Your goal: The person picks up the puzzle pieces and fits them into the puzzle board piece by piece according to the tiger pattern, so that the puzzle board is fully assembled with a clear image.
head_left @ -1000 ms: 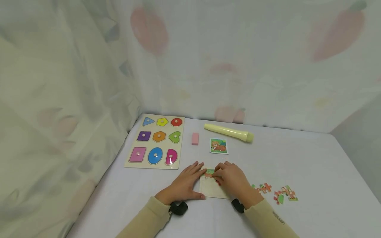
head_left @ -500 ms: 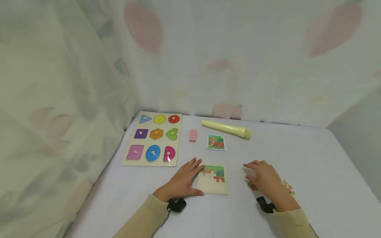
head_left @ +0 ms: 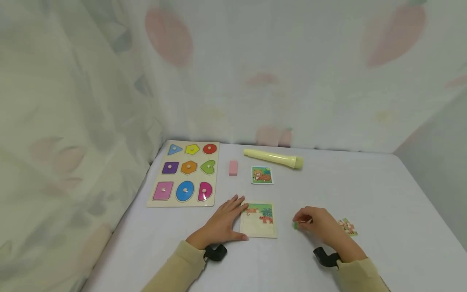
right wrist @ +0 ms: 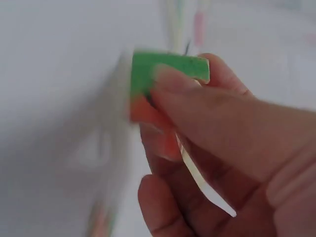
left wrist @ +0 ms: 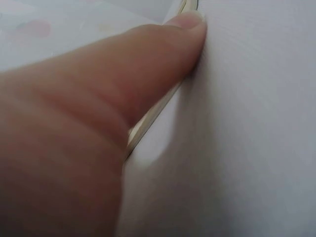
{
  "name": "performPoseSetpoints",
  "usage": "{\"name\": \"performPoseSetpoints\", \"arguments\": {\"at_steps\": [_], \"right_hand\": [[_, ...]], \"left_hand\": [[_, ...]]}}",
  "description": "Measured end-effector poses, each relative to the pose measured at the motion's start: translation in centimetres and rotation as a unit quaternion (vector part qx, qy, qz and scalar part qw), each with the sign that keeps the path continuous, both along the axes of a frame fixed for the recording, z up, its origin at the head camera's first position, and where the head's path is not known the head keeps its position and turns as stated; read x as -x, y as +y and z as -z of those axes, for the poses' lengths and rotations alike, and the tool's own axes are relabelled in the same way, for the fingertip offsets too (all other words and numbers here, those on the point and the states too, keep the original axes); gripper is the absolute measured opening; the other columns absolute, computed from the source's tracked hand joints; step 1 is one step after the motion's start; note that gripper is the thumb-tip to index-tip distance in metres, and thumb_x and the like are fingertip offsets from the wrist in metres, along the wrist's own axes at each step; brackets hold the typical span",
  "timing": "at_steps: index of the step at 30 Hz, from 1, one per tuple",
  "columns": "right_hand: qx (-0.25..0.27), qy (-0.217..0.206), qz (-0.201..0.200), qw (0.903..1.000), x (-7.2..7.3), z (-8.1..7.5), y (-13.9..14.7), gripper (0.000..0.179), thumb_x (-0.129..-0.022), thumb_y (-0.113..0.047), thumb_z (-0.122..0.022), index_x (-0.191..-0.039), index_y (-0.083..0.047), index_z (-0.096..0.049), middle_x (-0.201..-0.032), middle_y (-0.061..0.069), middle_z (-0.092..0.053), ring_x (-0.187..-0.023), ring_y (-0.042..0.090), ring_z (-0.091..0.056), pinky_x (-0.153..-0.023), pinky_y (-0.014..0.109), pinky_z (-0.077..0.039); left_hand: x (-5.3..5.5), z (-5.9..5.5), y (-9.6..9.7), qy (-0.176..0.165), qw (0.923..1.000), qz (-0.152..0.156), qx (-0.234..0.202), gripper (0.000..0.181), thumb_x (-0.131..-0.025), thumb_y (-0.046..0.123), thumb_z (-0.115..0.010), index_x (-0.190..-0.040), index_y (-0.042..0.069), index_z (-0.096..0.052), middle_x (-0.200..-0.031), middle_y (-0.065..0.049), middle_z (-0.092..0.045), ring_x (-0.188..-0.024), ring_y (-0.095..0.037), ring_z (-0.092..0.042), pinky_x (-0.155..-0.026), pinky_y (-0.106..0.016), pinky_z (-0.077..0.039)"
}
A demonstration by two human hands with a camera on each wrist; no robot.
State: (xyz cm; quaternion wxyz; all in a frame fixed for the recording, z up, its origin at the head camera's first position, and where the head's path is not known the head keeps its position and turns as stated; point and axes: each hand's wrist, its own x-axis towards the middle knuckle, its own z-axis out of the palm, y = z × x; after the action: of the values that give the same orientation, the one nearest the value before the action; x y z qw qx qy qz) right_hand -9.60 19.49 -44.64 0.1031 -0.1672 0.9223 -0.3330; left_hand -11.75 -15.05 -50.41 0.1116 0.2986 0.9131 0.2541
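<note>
My left hand [head_left: 222,223] rests at the left side of a small square jigsaw board [head_left: 251,229], fingers spread and thumb by its lower left corner. In the left wrist view the thumb [left wrist: 163,54] lies over the board's edge. Several fitted pieces [head_left: 268,210] fill the board's top and part of its right side. To the right of the board, my right hand [head_left: 319,227] pinches a green and orange jigsaw piece [right wrist: 143,69] between thumb and fingers. Loose jigsaw pieces [head_left: 348,227] lie beyond that hand, partly hidden by it.
A picture card [head_left: 262,175] showing a tiger-like animal lies behind the board. Farther back are a pink block [head_left: 233,168] and a pale yellow tapered stick [head_left: 271,157]. A knobbed shape board [head_left: 180,157] lies at the back left. Patterned cloth hangs behind.
My right hand has left the jigsaw board, moved right to the loose pieces, and now pinches one of them. My left hand stays at the board.
</note>
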Motion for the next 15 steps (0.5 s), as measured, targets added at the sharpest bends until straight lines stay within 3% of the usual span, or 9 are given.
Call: {"name": "performPoseSetpoints", "arguments": {"at_steps": [5, 8, 15], "right_hand": [[0.073, -0.014, -0.02, 0.997, 1.3, -0.7, -4.5, 0.02, -0.095, -0.005, -0.077, -0.114, -0.01, -0.078, -0.102, -0.005, -0.072, -0.091, 0.014, -0.068, -0.077, 0.027, -0.059], [0.1, -0.025, -0.034, 0.9941, 2.2, -0.6, -7.2, 0.02, -0.095, -0.004, -0.077, -0.114, -0.008, -0.076, -0.103, -0.003, -0.072, -0.091, 0.014, -0.069, -0.075, 0.026, -0.059], [0.077, 0.003, -0.069, 0.9946, 3.2, 1.0, -11.0, 0.018, -0.089, 0.004, -0.08, -0.101, -0.009, -0.075, -0.096, -0.004, -0.07, -0.083, 0.009, -0.065, -0.075, 0.026, -0.057]], "left_hand": [[0.0, -0.2, -0.2, 0.001, 1.0, 0.001, -0.001, 0.102, -0.084, 0.054, -0.085, -0.163, 0.012, -0.037, -0.174, -0.003, -0.02, -0.161, -0.024, -0.007, -0.128, -0.05, -0.014], [0.0, -0.3, -0.2, 0.002, 1.0, 0.0, 0.003, 0.102, -0.084, 0.055, -0.085, -0.163, 0.012, -0.037, -0.174, -0.003, -0.02, -0.161, -0.024, -0.007, -0.129, -0.048, -0.013], [-0.3, -0.6, -0.1, 0.01, 0.9999, 0.005, 0.001, 0.1, -0.085, 0.055, -0.084, -0.162, 0.01, -0.04, -0.173, -0.005, -0.024, -0.161, -0.026, -0.01, -0.129, -0.048, -0.014]]}}
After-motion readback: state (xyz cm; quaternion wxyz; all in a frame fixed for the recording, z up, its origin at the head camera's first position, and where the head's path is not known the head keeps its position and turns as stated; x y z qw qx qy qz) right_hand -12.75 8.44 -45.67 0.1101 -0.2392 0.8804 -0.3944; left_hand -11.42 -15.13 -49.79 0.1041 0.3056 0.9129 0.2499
